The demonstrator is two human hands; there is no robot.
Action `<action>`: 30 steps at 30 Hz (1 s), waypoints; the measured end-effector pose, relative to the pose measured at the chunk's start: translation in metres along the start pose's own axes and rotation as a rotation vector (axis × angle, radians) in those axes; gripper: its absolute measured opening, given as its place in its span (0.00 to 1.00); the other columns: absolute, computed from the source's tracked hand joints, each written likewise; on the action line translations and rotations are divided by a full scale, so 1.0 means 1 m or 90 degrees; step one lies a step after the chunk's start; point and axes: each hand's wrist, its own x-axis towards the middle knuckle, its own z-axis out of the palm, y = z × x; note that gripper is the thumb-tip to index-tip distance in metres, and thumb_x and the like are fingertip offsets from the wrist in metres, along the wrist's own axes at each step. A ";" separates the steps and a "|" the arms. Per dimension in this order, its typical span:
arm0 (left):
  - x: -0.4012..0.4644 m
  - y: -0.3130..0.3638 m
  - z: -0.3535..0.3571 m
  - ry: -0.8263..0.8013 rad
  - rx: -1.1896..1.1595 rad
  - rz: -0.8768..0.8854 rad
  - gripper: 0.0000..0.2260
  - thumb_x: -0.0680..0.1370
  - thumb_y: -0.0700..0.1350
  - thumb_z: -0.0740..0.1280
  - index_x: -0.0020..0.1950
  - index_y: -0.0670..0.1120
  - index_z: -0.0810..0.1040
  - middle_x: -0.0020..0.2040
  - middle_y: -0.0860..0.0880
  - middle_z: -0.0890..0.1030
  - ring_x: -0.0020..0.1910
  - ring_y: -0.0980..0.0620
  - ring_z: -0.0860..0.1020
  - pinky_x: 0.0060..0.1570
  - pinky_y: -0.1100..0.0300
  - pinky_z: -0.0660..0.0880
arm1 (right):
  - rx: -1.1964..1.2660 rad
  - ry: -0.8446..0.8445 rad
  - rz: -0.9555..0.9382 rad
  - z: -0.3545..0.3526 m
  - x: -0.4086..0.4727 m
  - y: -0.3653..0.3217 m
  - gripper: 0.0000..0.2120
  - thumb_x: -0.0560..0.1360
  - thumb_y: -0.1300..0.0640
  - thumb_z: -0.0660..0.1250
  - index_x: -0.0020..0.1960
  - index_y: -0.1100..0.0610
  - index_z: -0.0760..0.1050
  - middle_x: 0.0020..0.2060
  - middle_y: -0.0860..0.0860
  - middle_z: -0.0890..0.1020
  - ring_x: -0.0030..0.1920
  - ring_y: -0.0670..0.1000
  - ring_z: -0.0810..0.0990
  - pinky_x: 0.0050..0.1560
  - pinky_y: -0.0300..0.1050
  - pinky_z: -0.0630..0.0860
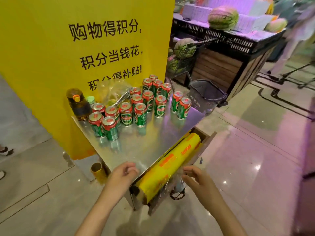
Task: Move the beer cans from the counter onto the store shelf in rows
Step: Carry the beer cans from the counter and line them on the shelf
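Several green beer cans with red tops [126, 115] stand upright in loose groups on the steel counter [158, 138], toward its far side. A yellow roll of cling film [172, 166] lies in a box at the counter's near right edge. My left hand [123, 175] hovers over the near counter edge, left of the roll, fingers curled and pinching a thin clear sheet of film. My right hand [196, 178] is right of the roll, its fingers pinching crumpled clear film [175, 182]. Neither hand touches a can.
A dark bottle with an orange cap [78, 103] and a clear plastic bag [115, 92] sit at the counter's back, against a yellow sign [85, 40]. A grey shopping basket [207, 94] stands on the floor beyond. Watermelon displays [223, 17] are at far right.
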 end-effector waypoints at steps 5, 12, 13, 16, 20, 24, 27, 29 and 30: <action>0.069 0.050 0.046 -0.056 -0.020 0.042 0.08 0.74 0.44 0.69 0.53 0.49 0.77 0.44 0.55 0.81 0.42 0.67 0.78 0.45 0.75 0.70 | -0.041 0.009 0.039 -0.044 0.076 0.017 0.11 0.76 0.56 0.67 0.58 0.53 0.76 0.54 0.46 0.81 0.56 0.46 0.78 0.59 0.47 0.74; 0.152 0.067 0.084 0.036 -0.042 -0.041 0.05 0.72 0.47 0.68 0.48 0.51 0.78 0.40 0.55 0.82 0.47 0.53 0.79 0.49 0.64 0.72 | -0.021 -0.022 0.052 -0.086 0.228 0.024 0.20 0.73 0.58 0.71 0.63 0.56 0.70 0.57 0.51 0.77 0.59 0.50 0.75 0.60 0.47 0.72; 0.162 0.070 0.091 0.051 -0.034 -0.059 0.04 0.74 0.44 0.68 0.48 0.50 0.78 0.40 0.54 0.82 0.47 0.53 0.79 0.47 0.66 0.71 | -0.018 -0.021 0.053 -0.091 0.249 0.026 0.24 0.72 0.58 0.71 0.66 0.56 0.68 0.58 0.51 0.76 0.61 0.51 0.74 0.61 0.46 0.71; 0.195 0.084 0.115 0.088 -0.025 -0.104 0.05 0.76 0.39 0.67 0.47 0.48 0.79 0.46 0.51 0.82 0.49 0.55 0.79 0.47 0.67 0.71 | -0.008 -0.031 0.027 -0.102 0.308 0.022 0.35 0.71 0.58 0.73 0.72 0.56 0.60 0.64 0.52 0.72 0.67 0.52 0.70 0.59 0.42 0.68; 0.246 0.101 0.157 0.078 0.023 -0.105 0.08 0.76 0.38 0.64 0.43 0.50 0.79 0.47 0.55 0.80 0.49 0.57 0.78 0.49 0.63 0.70 | 0.058 -0.083 -0.008 -0.102 0.373 0.017 0.38 0.67 0.65 0.75 0.66 0.48 0.57 0.57 0.39 0.72 0.58 0.39 0.73 0.49 0.26 0.69; 0.290 0.119 0.191 0.088 0.033 -0.080 0.09 0.77 0.38 0.63 0.43 0.52 0.76 0.44 0.56 0.79 0.47 0.59 0.77 0.46 0.69 0.69 | 0.063 -0.089 -0.011 -0.088 0.405 0.022 0.52 0.59 0.61 0.81 0.75 0.54 0.54 0.65 0.44 0.70 0.66 0.42 0.70 0.66 0.44 0.70; 0.313 0.126 0.205 0.104 0.008 -0.093 0.09 0.77 0.37 0.62 0.49 0.51 0.76 0.45 0.54 0.79 0.48 0.57 0.77 0.46 0.73 0.69 | 0.017 -0.046 -0.046 -0.080 0.414 0.026 0.50 0.56 0.54 0.83 0.71 0.56 0.61 0.64 0.49 0.74 0.65 0.46 0.73 0.66 0.46 0.71; 0.326 0.125 0.211 0.126 0.003 -0.104 0.10 0.78 0.37 0.61 0.57 0.47 0.75 0.49 0.52 0.79 0.53 0.53 0.77 0.52 0.68 0.69 | -0.001 -0.029 -0.046 -0.077 0.416 0.029 0.47 0.56 0.49 0.82 0.69 0.55 0.64 0.62 0.51 0.76 0.63 0.49 0.75 0.64 0.48 0.73; 0.333 0.124 0.213 0.136 0.004 -0.107 0.11 0.78 0.37 0.61 0.59 0.45 0.74 0.50 0.50 0.78 0.55 0.52 0.76 0.55 0.65 0.69 | 0.006 -0.021 -0.049 -0.077 0.416 0.029 0.43 0.57 0.52 0.82 0.67 0.56 0.66 0.60 0.52 0.76 0.61 0.49 0.75 0.63 0.45 0.72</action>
